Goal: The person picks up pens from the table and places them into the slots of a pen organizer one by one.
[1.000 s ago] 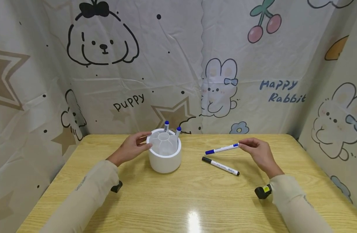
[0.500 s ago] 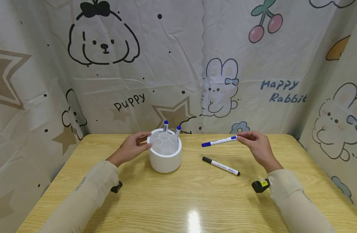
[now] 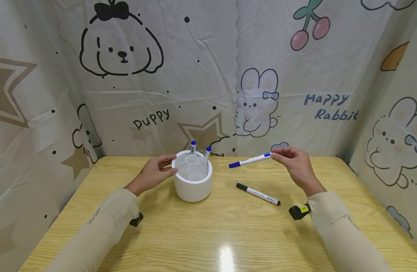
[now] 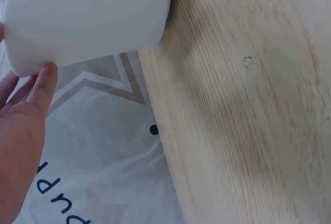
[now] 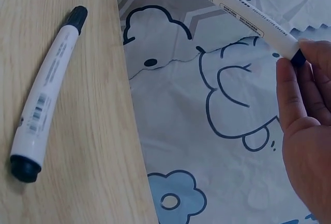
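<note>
A white round pen holder (image 3: 192,190) stands upright on the table, with several compartments inside. Two blue-capped markers (image 3: 193,147) stick up from its back and right side. My left hand (image 3: 154,173) holds the holder's left rim with thumb and fingers; the left wrist view shows the thumb against the holder's wall (image 4: 93,22). At the right, my right hand (image 3: 295,166) pinches one end of a white marker with blue ends (image 3: 250,160), raised above the table and tilted, its blue cap pointing left. A black-capped marker (image 3: 258,194) lies on the table below it.
The wood-grain table (image 3: 201,241) reaches back to a patterned curtain (image 3: 201,75), which also hangs at both sides. A small black camera (image 3: 299,211) is worn at the right wrist, another (image 3: 136,219) at the left.
My right hand has lifted the blue marker up and moved it left, towards the holder. My left hand, the holder and the black marker have stayed in place.
</note>
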`<move>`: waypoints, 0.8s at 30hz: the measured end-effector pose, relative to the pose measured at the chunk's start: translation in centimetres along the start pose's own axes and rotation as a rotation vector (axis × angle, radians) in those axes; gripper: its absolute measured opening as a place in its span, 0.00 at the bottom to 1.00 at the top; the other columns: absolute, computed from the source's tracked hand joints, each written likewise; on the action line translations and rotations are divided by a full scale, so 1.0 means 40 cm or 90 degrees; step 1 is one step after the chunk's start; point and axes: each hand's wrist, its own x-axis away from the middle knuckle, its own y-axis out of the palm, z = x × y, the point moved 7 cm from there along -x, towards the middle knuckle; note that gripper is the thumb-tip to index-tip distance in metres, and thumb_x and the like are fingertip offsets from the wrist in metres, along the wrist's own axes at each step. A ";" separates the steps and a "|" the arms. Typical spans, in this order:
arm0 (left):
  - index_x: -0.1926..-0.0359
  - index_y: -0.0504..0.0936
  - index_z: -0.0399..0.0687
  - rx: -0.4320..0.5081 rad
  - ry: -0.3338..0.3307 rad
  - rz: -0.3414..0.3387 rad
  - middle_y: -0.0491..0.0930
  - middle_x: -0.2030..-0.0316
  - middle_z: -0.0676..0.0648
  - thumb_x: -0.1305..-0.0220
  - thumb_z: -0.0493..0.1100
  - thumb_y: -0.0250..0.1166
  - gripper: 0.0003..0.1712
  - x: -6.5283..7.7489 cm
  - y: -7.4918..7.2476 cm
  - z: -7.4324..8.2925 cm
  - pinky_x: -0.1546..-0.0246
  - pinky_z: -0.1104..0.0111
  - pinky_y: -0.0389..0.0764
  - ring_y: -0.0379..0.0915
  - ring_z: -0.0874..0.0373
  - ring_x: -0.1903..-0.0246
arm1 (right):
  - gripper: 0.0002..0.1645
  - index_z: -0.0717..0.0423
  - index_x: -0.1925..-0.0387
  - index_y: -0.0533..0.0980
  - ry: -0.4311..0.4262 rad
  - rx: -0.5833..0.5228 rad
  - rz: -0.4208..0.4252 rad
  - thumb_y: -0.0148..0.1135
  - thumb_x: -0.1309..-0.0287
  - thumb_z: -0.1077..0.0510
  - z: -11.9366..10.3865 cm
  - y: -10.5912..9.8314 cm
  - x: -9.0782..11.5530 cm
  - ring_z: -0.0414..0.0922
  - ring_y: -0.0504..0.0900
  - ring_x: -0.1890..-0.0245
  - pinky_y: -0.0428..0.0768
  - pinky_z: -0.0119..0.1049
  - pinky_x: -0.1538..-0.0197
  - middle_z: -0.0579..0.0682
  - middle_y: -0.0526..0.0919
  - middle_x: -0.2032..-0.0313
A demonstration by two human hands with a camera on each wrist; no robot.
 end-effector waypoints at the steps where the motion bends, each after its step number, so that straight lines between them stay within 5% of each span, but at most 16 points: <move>1: 0.34 0.68 0.26 -0.001 -0.001 0.002 0.67 0.35 0.29 0.34 0.31 0.65 0.30 0.000 0.000 -0.001 0.41 0.63 0.79 0.68 0.37 0.36 | 0.29 0.60 0.48 0.79 -0.002 0.001 0.000 0.69 0.39 0.41 -0.003 0.002 -0.001 0.41 0.78 0.53 0.78 0.25 0.49 0.43 0.82 0.56; 24: 0.35 0.69 0.25 0.021 -0.012 0.013 0.68 0.35 0.29 0.35 0.32 0.67 0.30 0.004 0.001 -0.012 0.42 0.63 0.78 0.69 0.37 0.36 | 0.25 0.65 0.50 0.79 -0.032 -0.066 -0.015 0.70 0.38 0.48 -0.081 0.066 -0.021 0.40 0.80 0.56 0.79 0.25 0.49 0.38 0.84 0.61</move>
